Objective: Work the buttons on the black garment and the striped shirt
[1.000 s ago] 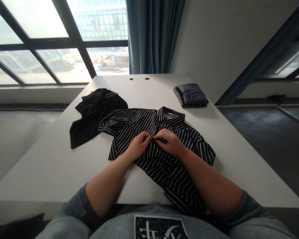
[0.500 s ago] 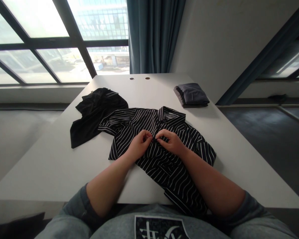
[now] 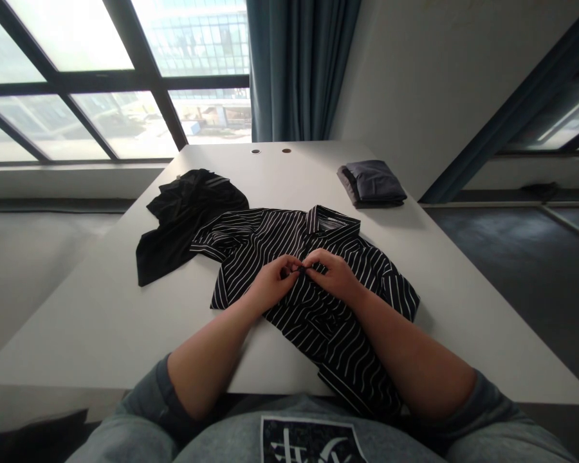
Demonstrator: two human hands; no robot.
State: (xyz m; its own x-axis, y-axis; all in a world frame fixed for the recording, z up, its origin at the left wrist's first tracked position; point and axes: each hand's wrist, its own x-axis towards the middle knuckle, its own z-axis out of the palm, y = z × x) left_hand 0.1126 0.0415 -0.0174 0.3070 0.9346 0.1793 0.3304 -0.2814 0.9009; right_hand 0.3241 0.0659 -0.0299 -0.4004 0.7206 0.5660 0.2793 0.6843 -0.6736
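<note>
A black shirt with white stripes (image 3: 275,235) lies spread on the table, its collar pointing away from me and its lower part hanging toward the near edge. My left hand (image 3: 277,280) pinches the front of the shirt below the collar, thumb against fingers. Right beside it, my right hand (image 3: 332,273) pinches the same front edge, the fingertips of both hands almost meeting. A bit of dark cloth shows between them; any button there is too small to make out.
A crumpled black garment (image 3: 188,218) lies at the left, touching the striped sleeve. Folded grey and dark clothes (image 3: 374,183) are stacked at the back right of the white table (image 3: 101,321). A blue curtain (image 3: 299,71) and windows stand behind.
My left hand has shifted slightly right, so its fingertips are now close against those of my right hand at the shirt front. The shirt has stayed in place.
</note>
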